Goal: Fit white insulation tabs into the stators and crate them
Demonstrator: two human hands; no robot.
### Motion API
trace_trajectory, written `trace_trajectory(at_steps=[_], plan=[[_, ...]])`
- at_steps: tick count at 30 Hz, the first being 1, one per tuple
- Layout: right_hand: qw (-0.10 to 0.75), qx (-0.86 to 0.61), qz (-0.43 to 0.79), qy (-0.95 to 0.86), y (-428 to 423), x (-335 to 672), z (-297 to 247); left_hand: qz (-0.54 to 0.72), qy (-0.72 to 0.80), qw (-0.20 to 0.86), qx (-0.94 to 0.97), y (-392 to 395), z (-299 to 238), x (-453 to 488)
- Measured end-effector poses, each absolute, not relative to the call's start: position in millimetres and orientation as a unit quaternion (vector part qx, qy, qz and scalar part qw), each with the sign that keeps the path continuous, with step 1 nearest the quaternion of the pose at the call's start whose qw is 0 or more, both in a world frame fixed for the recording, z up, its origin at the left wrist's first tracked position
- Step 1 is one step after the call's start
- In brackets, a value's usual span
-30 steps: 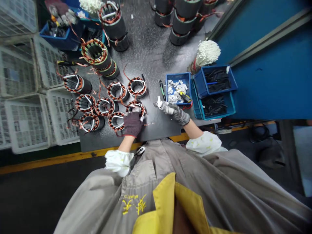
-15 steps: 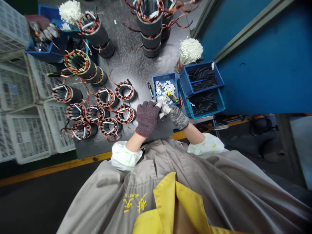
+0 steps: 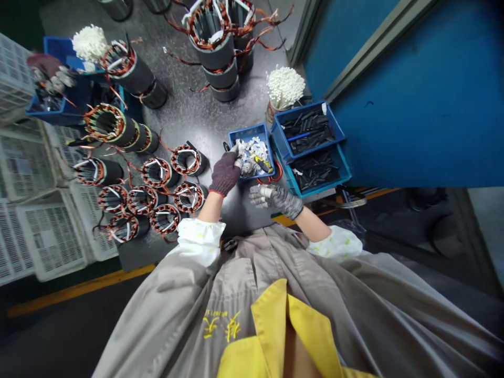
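My left hand [image 3: 226, 172], in a maroon knit glove, is at the left edge of a small blue bin [image 3: 249, 130] of white scraps [image 3: 252, 149]. Its fingers are bent, and what they hold, if anything, I cannot make out. The dark tip of a pen-like tool [image 3: 226, 146] shows just beyond the glove; the rest is covered. My right hand [image 3: 275, 199], in a grey glove with whitish fingertips, hovers in front of the bin, fingers stretched out and holding nothing visible. Between it and the bin lie red-looped handles [image 3: 275, 172]. A yellow-and-black tool [image 3: 263, 164] rests among the scraps.
Several copper-wound stator cores [image 3: 188, 160] stand to the left, with taller stacks [image 3: 214, 55] behind. Two bins of black sleeves [image 3: 315, 128] sit at right, beside a bundle of white sticks [image 3: 285, 86]. White crates [image 3: 51, 231] line the far left; a blue panel [image 3: 401, 115] bounds the right.
My hands, together in front of the bin before, have parted. The left has moved to the bin's left edge, over the pen-like tool; the right has opened out. The whole view has shifted slightly.
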State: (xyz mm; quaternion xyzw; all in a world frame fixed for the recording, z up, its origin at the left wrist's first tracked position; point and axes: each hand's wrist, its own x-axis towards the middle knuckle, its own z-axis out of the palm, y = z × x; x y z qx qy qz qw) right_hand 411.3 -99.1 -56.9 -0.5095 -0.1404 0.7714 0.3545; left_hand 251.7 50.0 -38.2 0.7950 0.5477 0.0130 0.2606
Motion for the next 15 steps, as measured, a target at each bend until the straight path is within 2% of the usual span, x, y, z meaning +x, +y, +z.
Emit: trace_trajectory(at_steps=[3, 7, 12, 15], plan=[[0.361, -0.518, 0.761, -0.149, -99.7, 408.7, -66.6, -0.064, 0.534, 0.246, 0.806, 57.2, -39.5, 270.8], [0.371, -0.529, 0.746, -0.161, -88.8, 406.2, -79.5, -0.094, 0.548, 0.204, 0.806, 56.9, -38.0, 280.1], [0.452, -0.597, 0.594, -0.293, -76.0, 426.5, -100.4, -0.116, 0.575, 0.118, 0.801, 74.6, -39.7, 255.5], [0.446, -0.657, 0.514, -0.323, -78.1, 443.1, -113.6, -0.166, 0.568, 0.093, 0.801, 90.6, -51.5, 241.2]])
